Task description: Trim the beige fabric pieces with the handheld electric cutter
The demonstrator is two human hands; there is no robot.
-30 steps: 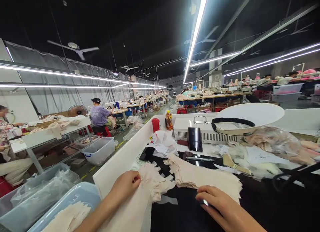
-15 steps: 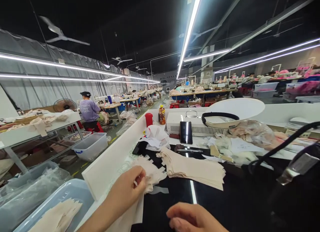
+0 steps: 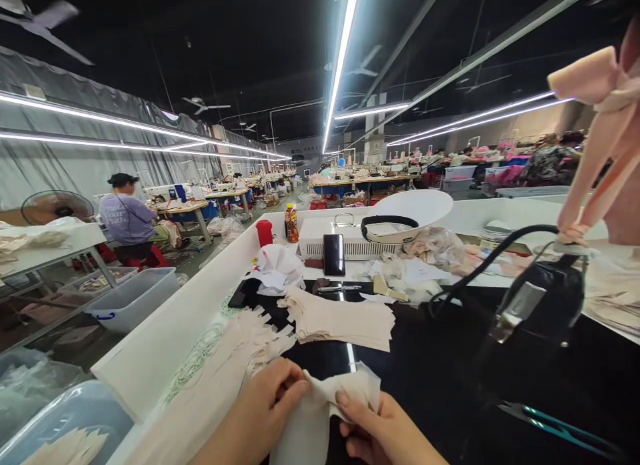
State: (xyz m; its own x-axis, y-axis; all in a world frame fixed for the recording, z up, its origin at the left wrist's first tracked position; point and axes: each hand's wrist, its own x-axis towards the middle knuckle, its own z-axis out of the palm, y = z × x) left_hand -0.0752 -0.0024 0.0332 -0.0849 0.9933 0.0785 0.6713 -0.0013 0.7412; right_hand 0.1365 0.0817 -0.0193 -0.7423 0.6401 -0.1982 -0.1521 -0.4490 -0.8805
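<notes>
beige fabric piece | my left hand and right hand pinch its top edge | black tabletop between it and fabric stack

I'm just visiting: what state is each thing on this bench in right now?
fabric piece: pinched between both hands.
left hand: closed on the piece's left edge.
right hand: closed on its right edge.
beige stack: lying flat, piled.
phone: propped upright, screen dark.
bottle: standing upright.
red cup: standing upright.
</notes>
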